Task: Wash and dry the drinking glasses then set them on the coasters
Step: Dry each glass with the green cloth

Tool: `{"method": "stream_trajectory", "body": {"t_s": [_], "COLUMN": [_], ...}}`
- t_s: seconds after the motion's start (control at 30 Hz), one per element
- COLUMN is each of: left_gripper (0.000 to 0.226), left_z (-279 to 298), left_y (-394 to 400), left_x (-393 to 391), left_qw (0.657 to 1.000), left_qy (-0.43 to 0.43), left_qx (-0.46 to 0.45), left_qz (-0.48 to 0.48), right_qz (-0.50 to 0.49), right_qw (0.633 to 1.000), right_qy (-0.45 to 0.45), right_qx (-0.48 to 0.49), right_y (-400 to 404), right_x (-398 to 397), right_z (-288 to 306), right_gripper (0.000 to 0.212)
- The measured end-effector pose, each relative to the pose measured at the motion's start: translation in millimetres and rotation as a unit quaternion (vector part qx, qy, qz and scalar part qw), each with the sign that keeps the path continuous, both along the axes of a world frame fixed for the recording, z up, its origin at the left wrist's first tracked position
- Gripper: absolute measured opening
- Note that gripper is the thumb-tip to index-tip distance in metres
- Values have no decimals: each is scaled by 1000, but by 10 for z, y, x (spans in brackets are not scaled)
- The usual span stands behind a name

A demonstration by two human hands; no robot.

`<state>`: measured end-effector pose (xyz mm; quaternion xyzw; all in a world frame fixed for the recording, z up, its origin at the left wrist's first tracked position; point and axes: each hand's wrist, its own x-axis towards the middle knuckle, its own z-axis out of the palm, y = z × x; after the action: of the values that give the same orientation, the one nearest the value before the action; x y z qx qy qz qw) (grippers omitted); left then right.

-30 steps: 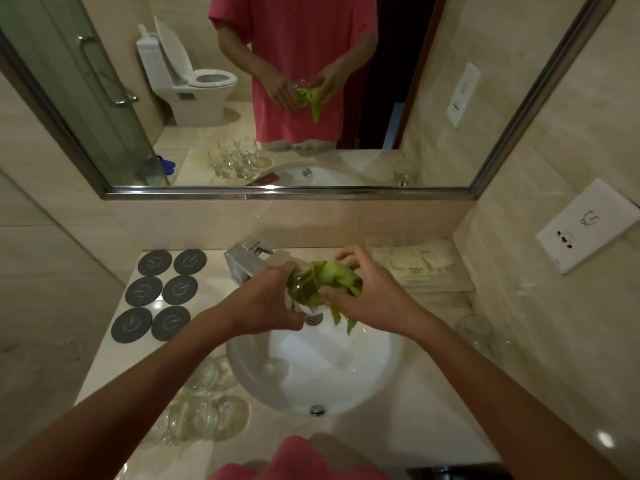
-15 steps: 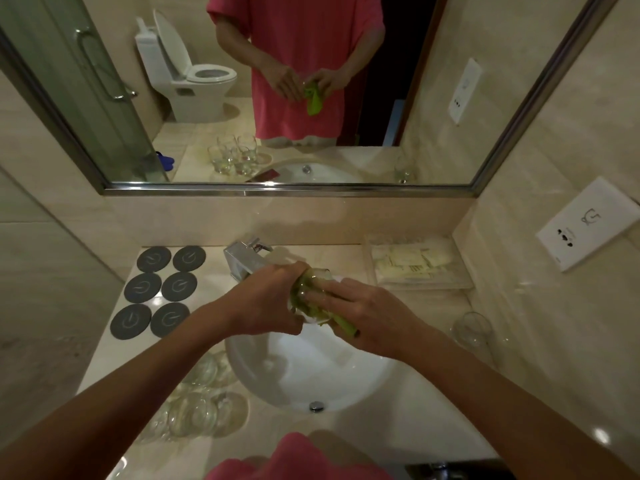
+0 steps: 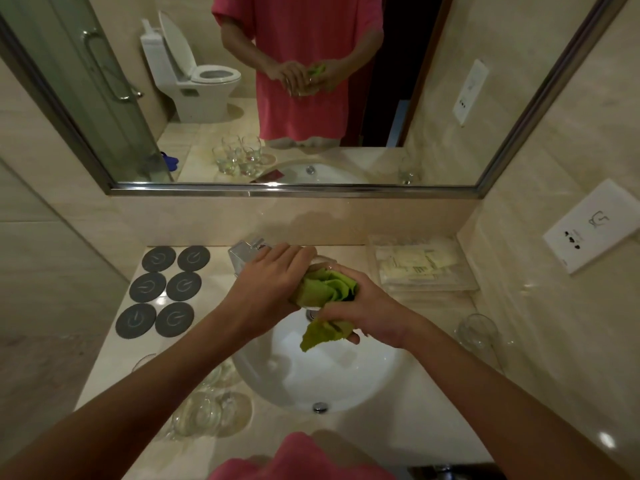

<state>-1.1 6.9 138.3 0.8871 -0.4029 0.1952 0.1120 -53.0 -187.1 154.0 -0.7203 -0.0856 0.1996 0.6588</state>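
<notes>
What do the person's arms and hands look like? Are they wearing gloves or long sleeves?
No gloves and no long sleeves. The left hand and right hand are bare, and both forearms are bare too. No rings, watch or bracelets show. The mirror shows a pink short-sleeved shirt.

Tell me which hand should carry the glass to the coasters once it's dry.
Left, probably. The left hand already grips the glass, and the coasters lie on its side; the right hand holds the cloth.
</notes>
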Motion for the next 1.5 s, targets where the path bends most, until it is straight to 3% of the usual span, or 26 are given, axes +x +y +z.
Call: {"method": "stream_trajectory", "body": {"t_s": [0.1,0.17,0.23,0.27,0.3,0.4,0.43,0.47,0.5,0.53,0.6,0.67,0.7,0.77,0.83,0.9,0.97,1.03,1.13,1.27,1.33,1.4,1.43,1.5], "left_gripper": [80,82,81,78,75,64,61,60,59,58,58,61,65,75,84,82,74,69,69,80,81,77,75,71], "left_z": [-49,-76,-96,-109,-125,-133,-127,-113,-102,-83,-68,-78,-95,-109,-107,-97,-118,-166,-241,-311,-295,-223,-172,-64], "left_y": [-4,25,59,73,83,68,58,49,48,41,29,14,9,9,0,-43,-83,-85,-29,97,126,105,83,28], "left_x": [-3,1,16,25,38,58,62,60,62,61,59,46,37,4,-32,-94,-128,-119,-57,11,21,-2,-19,-75], "left_qw": [1000,998,987,976,965,937,928,921,918,920,936,965,980,993,997,998,996,993,988,959,939,901,873,795], "left_qy": [11,60,156,207,248,336,358,375,383,379,342,255,195,117,79,41,0,-20,14,157,217,297,343,435], "left_qx": [12,-2,-46,-68,-84,-97,-98,-98,-95,-90,-83,-61,-42,-9,-12,-37,-66,-79,-103,-177,-213,-285,-329,-415], "left_qz": [0,2,4,2,0,-16,-24,-30,-33,-33,-25,-7,-7,-8,2,25,58,84,115,156,159,135,113,77], "right_qz": [26,45,75,98,123,169,177,178,170,151,107,77,56,14,-36,-100,-164,-200,-234,-297,-299,-282,-281,-281], "right_qw": [999,992,961,921,854,621,571,552,562,597,732,887,942,992,994,969,940,920,914,914,935,955,957,957], "right_qy": [-6,-46,-135,-228,-340,-565,-604,-623,-623,-606,-506,-311,-198,-16,98,177,216,225,212,158,97,45,33,23], "right_qx": [-25,-108,-228,-300,-374,-516,-527,-525,-516,-503,-444,-332,-265,-127,21,139,205,252,255,227,166,81,60,64], "right_y": [-16,-46,-98,-133,-168,-268,-310,-342,-355,-343,-249,-101,-49,-10,23,66,124,170,146,-30,-117,-146,-137,-87], "right_x": [14,22,27,37,51,119,152,170,172,159,110,27,7,-4,-22,-44,-53,-62,-55,-2,23,26,23,13], "right_z": [14,13,19,12,-3,-26,-49,-68,-89,-121,-199,-200,-176,-105,-48,-2,36,60,59,68,73,43,6,-46], "right_gripper": [60,64,69,69,66,51,50,49,49,50,59,66,65,53,27,10,36,36,30,35,25,14,21,28]}}
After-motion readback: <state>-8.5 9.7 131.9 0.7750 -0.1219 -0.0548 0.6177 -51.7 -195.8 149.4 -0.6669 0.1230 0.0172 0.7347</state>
